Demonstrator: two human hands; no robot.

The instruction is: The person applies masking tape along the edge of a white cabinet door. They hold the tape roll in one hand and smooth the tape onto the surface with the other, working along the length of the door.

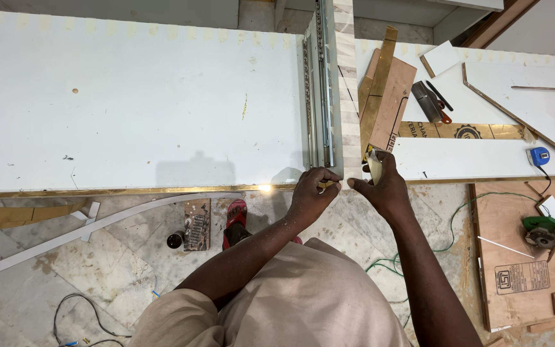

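Left hand (313,193) pinches gold edge strip (130,191) at white board (136,103) corner. Right hand (383,186) grips small pale object (375,166). Metal rail (321,90) above; saw (541,230) well right.

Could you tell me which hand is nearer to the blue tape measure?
Right. The right hand is at the board edge, left of the tape measure; the left hand is farther left.

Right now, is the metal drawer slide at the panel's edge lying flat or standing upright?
Lying flat. The drawer slide runs lengthwise along the right edge of the white panel; the left hand grips its near end.
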